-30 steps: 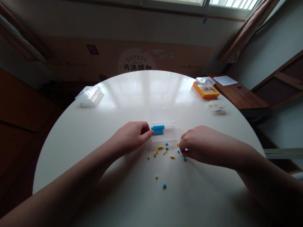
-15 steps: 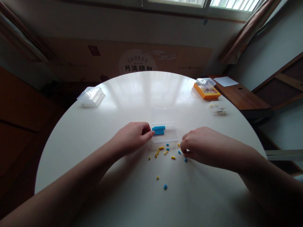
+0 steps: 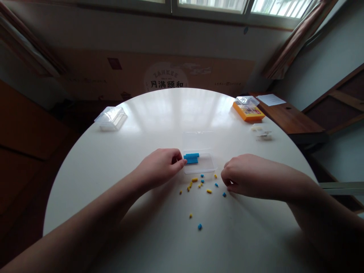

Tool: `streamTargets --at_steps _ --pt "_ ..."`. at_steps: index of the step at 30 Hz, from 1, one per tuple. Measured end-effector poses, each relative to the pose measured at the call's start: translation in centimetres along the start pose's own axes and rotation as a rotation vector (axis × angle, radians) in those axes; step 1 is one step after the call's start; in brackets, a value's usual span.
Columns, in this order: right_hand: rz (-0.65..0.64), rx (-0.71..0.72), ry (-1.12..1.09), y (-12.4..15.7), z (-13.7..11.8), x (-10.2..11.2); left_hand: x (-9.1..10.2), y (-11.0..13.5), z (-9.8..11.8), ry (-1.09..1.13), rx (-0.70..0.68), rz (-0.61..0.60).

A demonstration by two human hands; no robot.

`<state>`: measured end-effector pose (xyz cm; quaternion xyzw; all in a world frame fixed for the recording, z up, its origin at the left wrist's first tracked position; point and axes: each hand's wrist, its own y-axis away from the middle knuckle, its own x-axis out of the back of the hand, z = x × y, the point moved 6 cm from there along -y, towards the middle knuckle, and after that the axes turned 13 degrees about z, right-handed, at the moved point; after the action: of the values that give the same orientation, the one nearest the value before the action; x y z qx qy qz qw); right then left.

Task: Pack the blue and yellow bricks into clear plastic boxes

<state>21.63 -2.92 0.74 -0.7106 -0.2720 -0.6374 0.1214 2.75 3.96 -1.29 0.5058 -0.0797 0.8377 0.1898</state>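
Blue block (image 3: 192,158); just beside left grip (image 3: 164,165)

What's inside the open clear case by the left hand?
A blue studded block lies at the left end of the open clear case. The thumb of the left hand covers its near-left corner; whatever is underneath the block can't be seen.

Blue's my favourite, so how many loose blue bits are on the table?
5: two blue bits in front of the clear box, two near the right hand, one alone, lowest in the picture. More may be hidden by that hand.
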Motion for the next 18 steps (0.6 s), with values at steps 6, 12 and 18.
streamTargets --at_steps 6,12,18 --pt "0.100 0.036 -0.112 0.3 2.0 2.3 -0.1 0.0 0.0 -0.001 0.005 -0.006" --pt "0.357 0.094 -0.187 -2.3 2.0 2.6 0.0 0.0 -0.1 -0.014 -0.015 0.014" --pt "0.394 0.061 -0.056 -4.4 1.3 0.7 0.0 0.1 0.2 -0.008 -0.028 0.021"
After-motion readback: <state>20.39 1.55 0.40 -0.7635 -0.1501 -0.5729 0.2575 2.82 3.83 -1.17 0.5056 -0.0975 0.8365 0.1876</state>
